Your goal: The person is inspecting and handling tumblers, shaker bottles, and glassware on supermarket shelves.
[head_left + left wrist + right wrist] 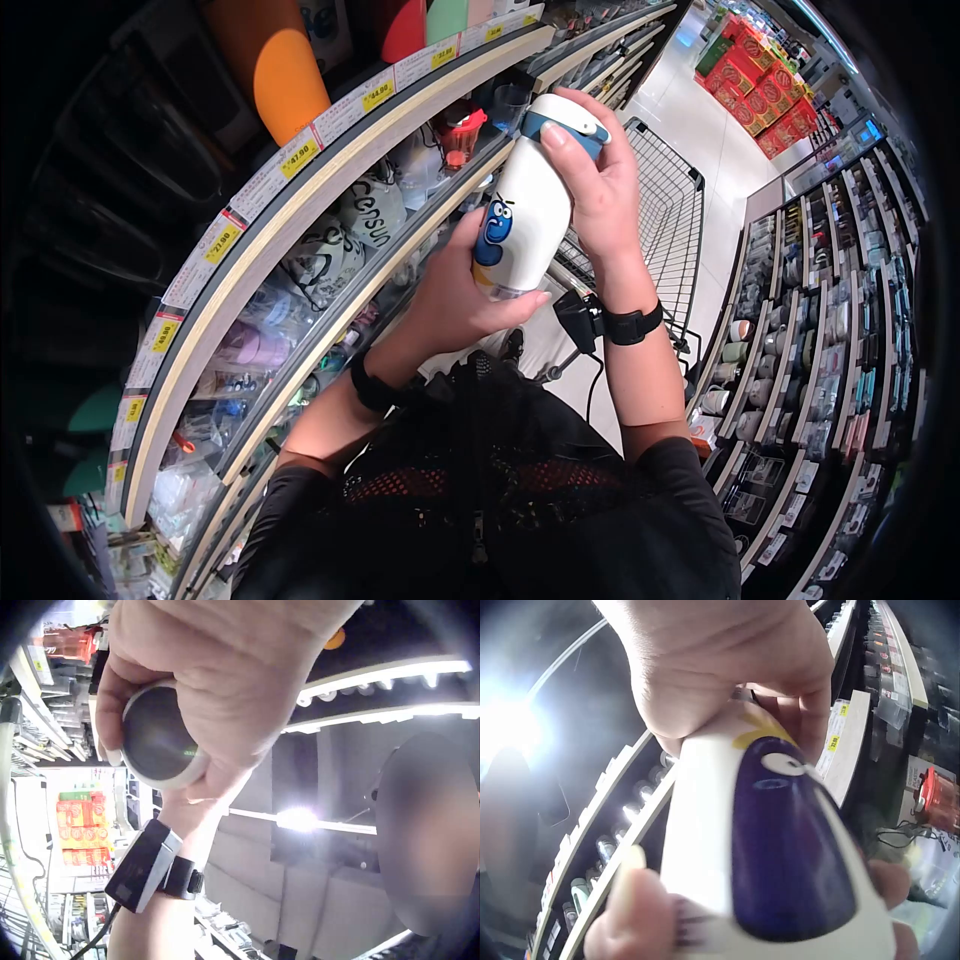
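Observation:
A white bottle (532, 205) with a blue cartoon face and a white-and-blue lid (563, 118) leans in front of the shelves, held between both hands. My left hand (450, 300) grips its lower end, fingers behind and thumb across the base. Around the lid curls my right hand (608, 185), the thumb lying on the front just below it. The round dark base (156, 739) of the bottle faces the left wrist camera. Close up in the right wrist view, a big dark-blue printed figure (784, 847) covers the bottle's side.
Shelves with yellow price tags (300, 160) curve along the left, holding bagged bottles and an orange item (285, 75). A wire shopping cart (660, 220) stands just beyond the right arm. Mug shelves (770, 340) line the right; red boxes (760, 85) are stacked farther off.

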Action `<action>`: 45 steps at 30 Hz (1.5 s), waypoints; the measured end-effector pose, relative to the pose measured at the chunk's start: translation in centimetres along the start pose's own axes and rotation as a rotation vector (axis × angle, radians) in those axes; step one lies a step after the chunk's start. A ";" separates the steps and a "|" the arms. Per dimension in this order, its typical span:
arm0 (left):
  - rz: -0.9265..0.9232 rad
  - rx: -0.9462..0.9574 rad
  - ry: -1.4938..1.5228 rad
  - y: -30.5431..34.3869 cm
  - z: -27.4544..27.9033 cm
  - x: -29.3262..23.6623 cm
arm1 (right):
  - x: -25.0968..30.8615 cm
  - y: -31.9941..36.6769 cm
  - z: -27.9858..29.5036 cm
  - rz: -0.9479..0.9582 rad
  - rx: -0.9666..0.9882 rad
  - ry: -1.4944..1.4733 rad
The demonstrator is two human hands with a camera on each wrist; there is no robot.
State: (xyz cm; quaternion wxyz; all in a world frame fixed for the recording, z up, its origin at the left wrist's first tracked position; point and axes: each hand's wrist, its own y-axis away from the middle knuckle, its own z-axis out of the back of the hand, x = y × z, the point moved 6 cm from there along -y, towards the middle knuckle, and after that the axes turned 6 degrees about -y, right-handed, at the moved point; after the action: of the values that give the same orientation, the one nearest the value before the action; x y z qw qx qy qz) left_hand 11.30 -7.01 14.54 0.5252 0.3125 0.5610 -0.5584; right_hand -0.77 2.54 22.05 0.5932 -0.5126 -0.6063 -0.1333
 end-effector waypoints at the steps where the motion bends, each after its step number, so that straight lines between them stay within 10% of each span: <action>1: -0.009 0.030 0.027 0.0 0.0 0.2 | 0.0 -0.1 -0.1 -0.016 0.024 0.002; 7: 0.246 0.473 0.834 1.1 -1.4 2.1 | -1.4 0.1 -0.6 -0.161 0.181 -0.272; 11: 0.294 0.454 0.713 1.1 -1.3 1.5 | -0.5 0.3 -0.9 -0.136 0.118 -0.246; 14: 0.039 0.071 0.168 0.1 0.1 0.7 | 0.4 0.3 -0.7 -0.005 0.004 0.060; 18: 0.104 0.084 0.192 0.1 0.3 1.0 | 0.4 0.0 -0.2 -0.040 -0.041 0.190; 23: 0.219 0.487 1.009 0.9 -1.2 1.5 | -1.0 -0.6 -0.3 -0.152 0.076 -0.133; 28: 0.207 0.467 0.972 0.8 -1.0 1.6 | -0.8 -0.5 -0.4 -0.111 0.083 -0.072; 33: 0.033 0.126 0.251 0.0 0.5 0.9 | 0.1 -0.4 -0.5 0.003 -0.041 0.107; 45: 0.197 0.283 0.620 1.1 0.4 3.1 | -0.1 -0.3 -1.0 -0.095 0.180 0.042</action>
State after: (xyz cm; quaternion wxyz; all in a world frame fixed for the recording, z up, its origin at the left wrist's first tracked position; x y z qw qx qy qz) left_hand 11.64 -7.96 11.39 0.3327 0.5896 0.5779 -0.4558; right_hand -0.39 1.60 22.36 0.6424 -0.4248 -0.6271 -0.1170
